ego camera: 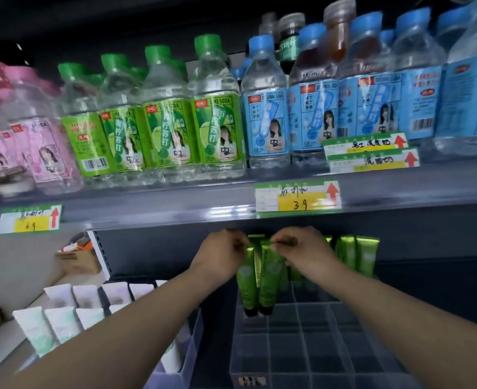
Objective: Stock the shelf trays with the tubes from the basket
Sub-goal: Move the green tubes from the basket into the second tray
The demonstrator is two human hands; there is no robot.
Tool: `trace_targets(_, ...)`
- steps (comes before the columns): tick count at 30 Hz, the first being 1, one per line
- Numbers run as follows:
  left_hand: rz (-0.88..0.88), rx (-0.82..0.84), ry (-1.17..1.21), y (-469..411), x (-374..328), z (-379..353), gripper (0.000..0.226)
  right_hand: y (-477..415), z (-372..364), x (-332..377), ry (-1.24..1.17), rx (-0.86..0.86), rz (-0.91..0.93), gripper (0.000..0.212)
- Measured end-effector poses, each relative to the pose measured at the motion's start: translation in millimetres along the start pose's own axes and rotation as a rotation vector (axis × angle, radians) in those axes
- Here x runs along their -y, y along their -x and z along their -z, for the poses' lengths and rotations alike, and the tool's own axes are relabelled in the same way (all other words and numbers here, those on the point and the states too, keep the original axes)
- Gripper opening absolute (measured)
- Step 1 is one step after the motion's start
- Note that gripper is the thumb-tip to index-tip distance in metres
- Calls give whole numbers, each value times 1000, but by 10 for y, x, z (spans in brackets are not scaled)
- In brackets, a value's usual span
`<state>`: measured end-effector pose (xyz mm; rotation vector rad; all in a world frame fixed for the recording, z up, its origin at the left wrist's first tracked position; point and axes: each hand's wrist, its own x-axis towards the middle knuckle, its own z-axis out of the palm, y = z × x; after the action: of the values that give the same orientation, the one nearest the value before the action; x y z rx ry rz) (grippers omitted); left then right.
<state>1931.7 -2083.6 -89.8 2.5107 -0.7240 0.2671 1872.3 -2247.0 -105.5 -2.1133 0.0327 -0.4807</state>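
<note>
Overhead, largest entry: your upper shelf, loaded with soda bottles in pink, green and blue labels; none of it belongs to this job.

Next: clear divided tray on the lower shelf, its grid of compartments running back from you. A row of stocked green tubes stands upright at its back right.

Next: white tubes in the neighbouring tray to your left.

Next: left-hand tube and right-hand tube, both green, black caps down, hanging side by side and touching over the tray's back-left compartments. The basket is out of view.

Handling note: give each tube its own compartment. Part the pair first, keep both upright, and lower the caps straight between the dividers so they likely seat level with the stocked row.

Smallest entry: your left hand and right hand meet at the tube tops. The left fingers and right fingers are curled close, each pinching the crimped end of its tube.
</note>
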Motion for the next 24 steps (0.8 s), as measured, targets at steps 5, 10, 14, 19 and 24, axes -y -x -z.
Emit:
trace_targets(5,21,-51,36,-211,167,-153,25,-236,-105,-146,43,-22,14,8)
trace_targets(10,1,-85,-11,-309,295,-336,21,-367,-241,-277,45,-30,38,10)
trace_targets(14,-17,-83,-4,-354,384,-436,19,-446,-374,-391,44,-44,53,8)
trace_targets(19,-19,-72,11,-377,477,-544,20,-469,-535,-517,68,-20,32,9)
trace_targets(24,-28,-55,16,-378,543,-628,22,-440,-597,-559,127,6,35,13)
